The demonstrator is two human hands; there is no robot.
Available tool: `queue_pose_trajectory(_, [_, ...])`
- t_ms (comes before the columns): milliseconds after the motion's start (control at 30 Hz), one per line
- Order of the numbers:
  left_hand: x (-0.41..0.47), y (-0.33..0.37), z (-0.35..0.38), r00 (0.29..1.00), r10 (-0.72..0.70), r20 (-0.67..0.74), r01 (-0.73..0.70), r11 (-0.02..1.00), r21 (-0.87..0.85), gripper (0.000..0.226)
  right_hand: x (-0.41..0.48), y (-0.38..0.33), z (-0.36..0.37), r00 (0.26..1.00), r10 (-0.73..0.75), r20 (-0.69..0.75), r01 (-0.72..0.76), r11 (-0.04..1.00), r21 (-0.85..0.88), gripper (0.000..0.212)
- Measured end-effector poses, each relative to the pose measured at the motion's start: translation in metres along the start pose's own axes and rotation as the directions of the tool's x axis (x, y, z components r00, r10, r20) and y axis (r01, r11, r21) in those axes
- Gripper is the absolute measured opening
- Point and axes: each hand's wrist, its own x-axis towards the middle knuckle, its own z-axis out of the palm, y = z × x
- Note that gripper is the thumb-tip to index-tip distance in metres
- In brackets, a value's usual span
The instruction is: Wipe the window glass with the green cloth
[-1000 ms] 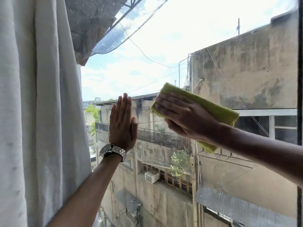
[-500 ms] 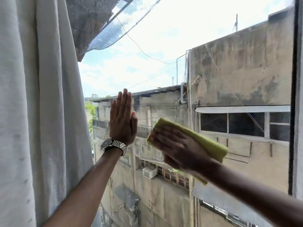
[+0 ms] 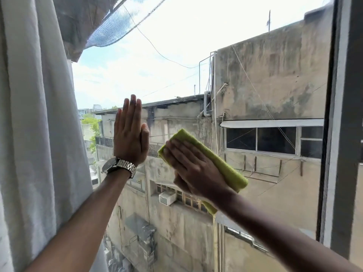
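The window glass [image 3: 196, 55] fills the middle of the view, with sky and weathered buildings behind it. My right hand [image 3: 193, 169] lies flat on the folded green cloth [image 3: 225, 167] and presses it against the pane a little below the middle. The cloth sticks out above and to the right of the fingers, and one corner hangs below the wrist. My left hand [image 3: 130, 134], with a metal watch on the wrist, rests palm-flat on the glass, fingers together and pointing up, just left of the cloth.
A white curtain [image 3: 35, 134] hangs along the whole left side, beside my left forearm. The dark window frame [image 3: 341, 134] runs down the right edge. Netting and an awning show outside at the top left.
My right hand has carried the green cloth down the glass and slightly left, closer to my left hand. The left hand has stayed flat in the same spot on the pane.
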Motion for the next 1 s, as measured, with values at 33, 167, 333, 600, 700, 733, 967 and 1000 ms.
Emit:
queue_pose_trajectory(33, [0.001, -0.001, 0.0, 1.0, 0.0, 0.002, 0.0, 1.0, -0.001, 0.06, -0.024, 0.001, 0.0, 0.989, -0.11, 0.097, 0.112, 0.994, -0.015, 0.054])
queue_pose_trajectory(167, [0.002, 0.001, -0.001, 1.0, 0.0, 0.003, 0.0, 1.0, 0.009, 0.06, -0.085, 0.068, -0.031, 0.95, -0.221, 0.221, 0.254, 0.958, -0.133, 0.057])
queue_pose_trajectory(333, [0.0, -0.001, 0.001, 1.0, 0.008, -0.005, -0.008, 1.0, 0.017, 0.06, -0.055, 0.169, -0.091, 0.991, 0.129, 0.034, -0.116, 0.96, -0.253, 0.068])
queue_pose_trajectory(600, [0.001, 0.001, 0.003, 1.0, -0.003, -0.005, 0.003, 0.999, 0.041, 0.062, 0.075, 0.125, -0.07, 0.843, 0.487, -0.229, -0.52, 0.847, -0.113, 0.081])
queue_pose_trajectory(700, [0.002, 0.001, 0.001, 1.0, -0.009, 0.01, 0.009, 1.0, 0.03, 0.061, 0.046, 0.067, -0.032, 0.999, 0.014, 0.039, -0.006, 0.983, -0.185, 0.085])
queue_pose_trajectory(733, [0.002, 0.002, -0.001, 1.0, -0.012, 0.01, 0.011, 0.999, 0.03, 0.061, 0.025, 0.057, -0.025, 0.978, -0.154, 0.142, 0.178, 0.967, -0.184, 0.085])
queue_pose_trajectory(967, [-0.001, 0.002, -0.001, 1.0, -0.007, 0.007, 0.007, 1.0, 0.025, 0.06, -0.012, 0.13, -0.056, 0.826, -0.445, 0.347, 0.524, 0.832, -0.181, 0.088])
queue_pose_trajectory(1000, [-0.001, 0.002, -0.001, 1.0, -0.002, 0.005, 0.001, 1.0, 0.029, 0.06, -0.003, 0.147, -0.064, 0.863, -0.401, 0.308, 0.476, 0.85, -0.226, 0.087])
